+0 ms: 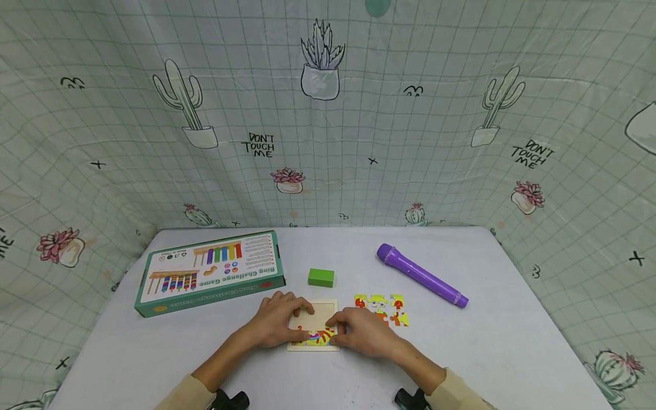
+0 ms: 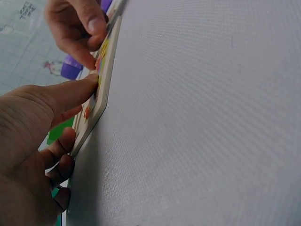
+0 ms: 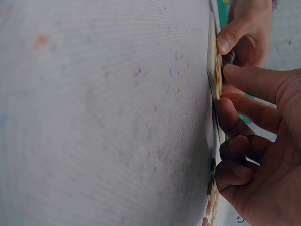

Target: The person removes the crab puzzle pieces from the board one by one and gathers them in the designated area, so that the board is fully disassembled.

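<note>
A shallow wooden puzzle tray [image 1: 314, 349] lies near the front of the table, with colourful jigsaw pieces [image 1: 319, 339] along its near side. My left hand [image 1: 279, 322] spreads over its left side, the straight thumb pressing on the pieces and the other fingers about the far part and left edge. At the tray's right side, my right hand [image 1: 366, 331] pinches a piece between thumb and index finger, though the fingertips mostly cover it. Both hands also show close to the tray in the left wrist view. Loose jigsaw pieces [image 1: 379, 300] lie just beyond the right hand.
A green block [image 1: 320, 278] stands behind the tray. To the left is a flat game box [image 1: 210, 270] with printed coloured pegs. A purple microphone-shaped stick [image 1: 422, 276] lies diagonally at the right. A patterned cloth [image 1: 328, 125] hangs behind the white table [image 1: 256, 378].
</note>
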Tool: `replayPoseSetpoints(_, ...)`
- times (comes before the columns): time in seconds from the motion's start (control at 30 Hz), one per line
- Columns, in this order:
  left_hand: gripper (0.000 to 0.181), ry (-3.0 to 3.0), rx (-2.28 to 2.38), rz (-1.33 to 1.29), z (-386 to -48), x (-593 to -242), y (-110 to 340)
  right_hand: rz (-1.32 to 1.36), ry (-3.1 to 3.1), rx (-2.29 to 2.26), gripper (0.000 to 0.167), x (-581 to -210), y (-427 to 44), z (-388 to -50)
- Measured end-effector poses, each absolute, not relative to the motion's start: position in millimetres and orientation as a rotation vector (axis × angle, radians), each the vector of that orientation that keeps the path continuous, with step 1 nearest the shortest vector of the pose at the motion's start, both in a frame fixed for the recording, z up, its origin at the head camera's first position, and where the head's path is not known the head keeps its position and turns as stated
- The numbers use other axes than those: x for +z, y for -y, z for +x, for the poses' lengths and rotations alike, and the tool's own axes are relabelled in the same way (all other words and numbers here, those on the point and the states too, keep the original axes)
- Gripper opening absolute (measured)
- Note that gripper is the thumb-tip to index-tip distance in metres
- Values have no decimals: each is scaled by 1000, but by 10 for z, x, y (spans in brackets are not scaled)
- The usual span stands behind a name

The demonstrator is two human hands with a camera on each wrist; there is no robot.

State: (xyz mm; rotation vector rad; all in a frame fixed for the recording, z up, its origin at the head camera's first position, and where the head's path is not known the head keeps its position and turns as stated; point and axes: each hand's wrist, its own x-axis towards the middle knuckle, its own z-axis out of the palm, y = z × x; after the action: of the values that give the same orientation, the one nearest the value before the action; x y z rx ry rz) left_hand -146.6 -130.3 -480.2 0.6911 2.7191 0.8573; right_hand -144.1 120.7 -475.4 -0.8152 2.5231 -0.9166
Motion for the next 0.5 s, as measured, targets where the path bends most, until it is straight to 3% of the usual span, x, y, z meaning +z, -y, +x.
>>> replayPoseSetpoints(0.5, 42, -2735, 838, 693, -1456, -4777, 1298, -852, -2522, -959, 24, -4739, -1193, -1432)
